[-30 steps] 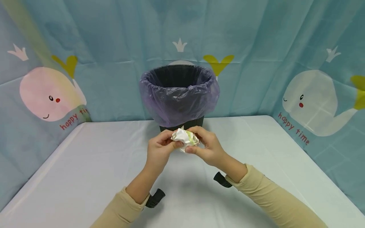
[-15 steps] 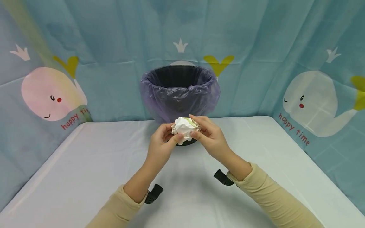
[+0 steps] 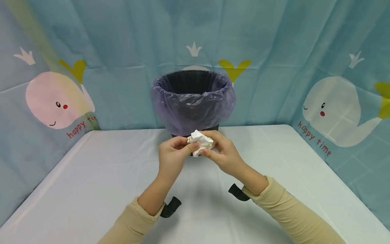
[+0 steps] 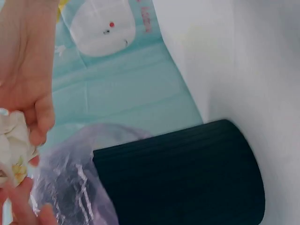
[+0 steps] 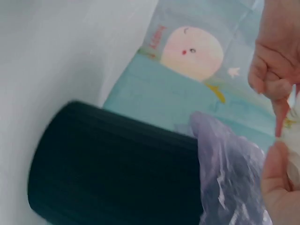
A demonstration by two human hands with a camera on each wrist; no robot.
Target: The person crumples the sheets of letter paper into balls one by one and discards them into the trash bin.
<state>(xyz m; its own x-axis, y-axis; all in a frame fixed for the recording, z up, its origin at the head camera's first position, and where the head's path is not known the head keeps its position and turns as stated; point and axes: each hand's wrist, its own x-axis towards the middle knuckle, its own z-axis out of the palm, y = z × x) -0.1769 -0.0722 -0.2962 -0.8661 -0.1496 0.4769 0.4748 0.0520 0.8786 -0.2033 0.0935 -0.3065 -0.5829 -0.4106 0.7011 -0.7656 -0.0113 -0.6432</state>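
Observation:
In the head view a crumpled white piece of paper (image 3: 201, 138) is held up between both hands, in front of the trash bin. My left hand (image 3: 171, 156) pinches its left side, thumb on the near face. On the other side my right hand (image 3: 226, 155) grips it between thumb and fingers. Yellowish print shows on the crumpled paper (image 4: 13, 145) at the left edge of the left wrist view. Only part of the paper (image 5: 294, 126) appears at the right edge of the right wrist view.
Behind the hands stands a black trash bin (image 3: 215, 128) with a purple plastic liner (image 3: 195, 112) folded over its rim. It stands at the back of a white-covered table (image 3: 91, 189). A blue curtain (image 3: 115, 91) with whale prints surrounds the table on three sides.
Both hands rose slightly with the paper, then came down a little again. The paper has been turned and squeezed between them; its green print no longer shows in the head view.

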